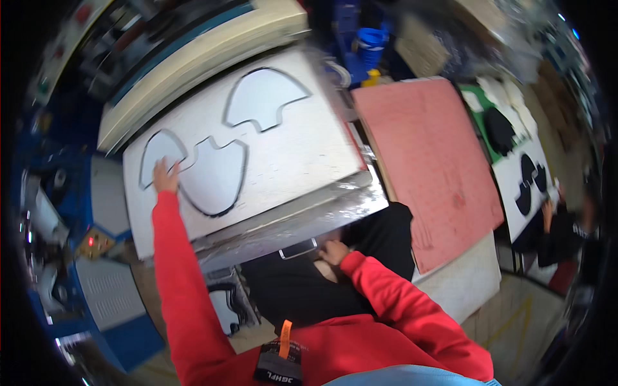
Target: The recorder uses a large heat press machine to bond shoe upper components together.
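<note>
On the white board [290,167] in front of me lie three pale, curved flat pieces with dark edges. My left hand [166,176] rests on the inner edge of the left piece [156,147], fingers spread. Close by it is the middle piece [215,177]; the third piece [264,96] lies farther off at the right. Below the board's near edge, my right hand [333,252] is curled over my dark-clothed lap, beside a metal handle [298,249]. What its fingers close on, if anything, is too small to make out.
A long cream machine bar [206,64] spans the board's far side. A pink padded board [428,167] stands at the right. Beyond it, a person [570,225] is beside a table with dark pieces. Blue-grey cabinets [116,296] stand at the left; a blue bucket [372,46] is at the back.
</note>
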Tool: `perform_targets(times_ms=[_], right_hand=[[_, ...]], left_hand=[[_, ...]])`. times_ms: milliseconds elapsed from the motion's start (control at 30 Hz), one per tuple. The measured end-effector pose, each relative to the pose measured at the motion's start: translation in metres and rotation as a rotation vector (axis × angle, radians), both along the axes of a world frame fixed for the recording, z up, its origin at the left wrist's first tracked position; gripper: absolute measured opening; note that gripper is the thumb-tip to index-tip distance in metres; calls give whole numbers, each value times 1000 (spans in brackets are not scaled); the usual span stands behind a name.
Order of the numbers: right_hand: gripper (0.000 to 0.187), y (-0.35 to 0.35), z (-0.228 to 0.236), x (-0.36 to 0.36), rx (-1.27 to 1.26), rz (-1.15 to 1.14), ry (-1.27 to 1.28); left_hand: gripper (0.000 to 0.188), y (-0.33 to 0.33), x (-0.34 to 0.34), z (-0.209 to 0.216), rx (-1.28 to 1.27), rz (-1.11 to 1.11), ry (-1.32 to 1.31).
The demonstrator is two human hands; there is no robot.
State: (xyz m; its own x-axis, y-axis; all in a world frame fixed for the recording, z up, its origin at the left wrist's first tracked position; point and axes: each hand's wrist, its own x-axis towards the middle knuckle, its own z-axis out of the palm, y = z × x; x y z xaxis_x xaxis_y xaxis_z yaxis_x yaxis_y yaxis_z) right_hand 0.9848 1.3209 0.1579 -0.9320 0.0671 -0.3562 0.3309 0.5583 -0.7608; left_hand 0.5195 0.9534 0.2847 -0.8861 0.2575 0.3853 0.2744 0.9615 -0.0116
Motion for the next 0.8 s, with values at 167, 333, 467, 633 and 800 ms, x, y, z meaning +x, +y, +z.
perform_targets(times_ms=[167, 333, 467, 633, 800], right_hand=[[38, 15, -20, 8, 99, -4, -57], [33, -5, -50, -3, 37, 62, -26], [30, 0, -54, 15, 119, -45, -119], [30, -7, -42, 11, 108, -72, -58], [30, -5, -41, 13, 64, -76, -60]], left_hand=[[61, 85, 34, 4, 76, 93, -46], [61, -23, -8, -21, 7, -77, -105], [40, -2, 17, -27, -159, -151, -57], [39, -29, 17, -11, -217, -141, -11], [48, -12, 15, 0, -300, -43, -178]])
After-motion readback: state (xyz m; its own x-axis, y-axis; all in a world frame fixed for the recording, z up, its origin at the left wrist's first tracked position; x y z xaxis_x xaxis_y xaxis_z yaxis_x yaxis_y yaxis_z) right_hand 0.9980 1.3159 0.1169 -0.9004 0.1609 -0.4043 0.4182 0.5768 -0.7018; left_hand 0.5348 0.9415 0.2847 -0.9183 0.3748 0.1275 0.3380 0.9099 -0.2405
